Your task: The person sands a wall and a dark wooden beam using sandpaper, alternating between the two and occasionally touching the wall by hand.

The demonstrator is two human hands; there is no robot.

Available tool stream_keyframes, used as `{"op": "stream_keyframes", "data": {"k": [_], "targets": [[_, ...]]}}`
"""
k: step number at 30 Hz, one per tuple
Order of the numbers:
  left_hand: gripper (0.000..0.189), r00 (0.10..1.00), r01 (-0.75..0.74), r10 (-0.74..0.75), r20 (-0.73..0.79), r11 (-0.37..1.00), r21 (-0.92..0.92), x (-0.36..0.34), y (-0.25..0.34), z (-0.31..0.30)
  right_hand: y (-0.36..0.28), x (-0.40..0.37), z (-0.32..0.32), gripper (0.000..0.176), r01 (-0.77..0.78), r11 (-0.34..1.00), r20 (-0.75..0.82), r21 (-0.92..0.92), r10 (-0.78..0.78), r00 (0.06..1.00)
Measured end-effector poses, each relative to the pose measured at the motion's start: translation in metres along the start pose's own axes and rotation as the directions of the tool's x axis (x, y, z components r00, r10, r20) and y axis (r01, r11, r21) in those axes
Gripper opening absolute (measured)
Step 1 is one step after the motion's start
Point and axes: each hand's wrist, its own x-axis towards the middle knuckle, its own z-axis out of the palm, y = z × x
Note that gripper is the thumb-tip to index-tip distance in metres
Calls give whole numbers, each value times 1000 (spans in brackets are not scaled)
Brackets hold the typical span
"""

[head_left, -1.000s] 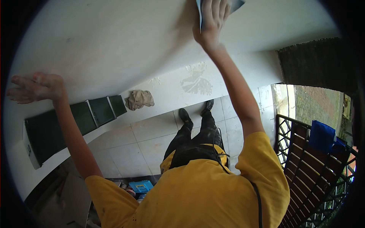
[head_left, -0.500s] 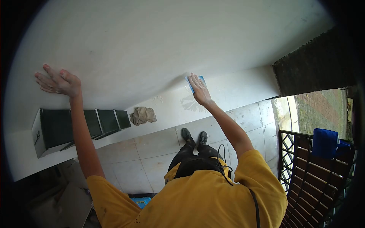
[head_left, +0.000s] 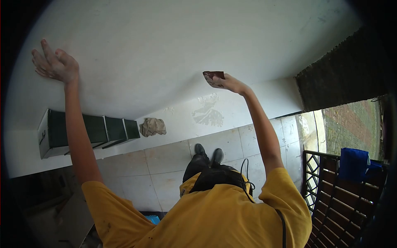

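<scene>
The abrasive sheet (head_left: 213, 75) is now showing its dark reddish face, pinched at one edge between the thumb and curled fingers of the right hand (head_left: 230, 83). It is sitting low on the white wall (head_left: 165, 41), just above the patchy scraped mark (head_left: 209, 113) near the wall's bottom edge. A second ago that hand was pressing the sheet flat, blue back outward, high up the wall, and half a second ago it was sliding lower. It is now tipping away from the surface, so the downward stroke is probably finishing. The left hand (head_left: 56, 64) is staying spread open, holding nothing, palm against the wall towards its left edge. Below it, green metal boxes (head_left: 87, 130) and a crumpled cloth (head_left: 152, 126) are lying where the wall meets the tiled floor (head_left: 165, 159). No brand, label or writing is reading clearly anywhere.
</scene>
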Motion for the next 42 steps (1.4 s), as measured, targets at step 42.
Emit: {"op": "stream_keyframes", "data": {"k": [42], "targets": [[49, 992, -19, 4, -126, 993, -120, -6, -25, 6, -262, 7, 37, 44, 468, 522, -592, -713, -806, -2]]}}
